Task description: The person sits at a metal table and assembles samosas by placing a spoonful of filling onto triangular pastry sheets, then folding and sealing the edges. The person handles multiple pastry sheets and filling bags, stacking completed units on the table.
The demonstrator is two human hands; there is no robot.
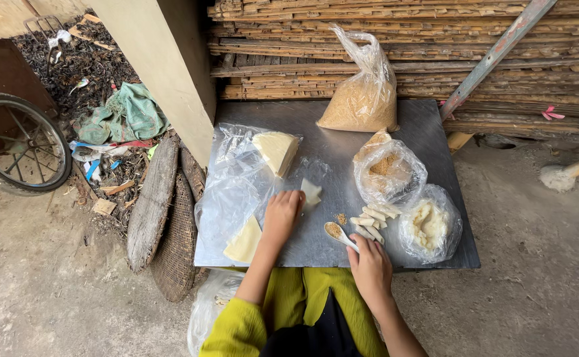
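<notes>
My left hand (281,213) rests fingers-down on the metal tabletop (329,165), touching a small pale dough wrapper (311,192). My right hand (370,263) grips the handle of a white spoon (339,235) whose bowl holds brown crumbly filling. Several rolled pale pieces (370,219) lie just beyond the spoon. A stack of triangular wrappers (277,151) sits on clear plastic (233,178), and another stack (244,242) lies near the table's front edge.
Three plastic bags stand on the right: a tall one of brown crumbs (363,96), an open one of crumbs (388,170), and one of white paste (430,227). Stacked bamboo slats (401,39) back the table. A wheel (18,142) and woven basket (174,241) lie at the left.
</notes>
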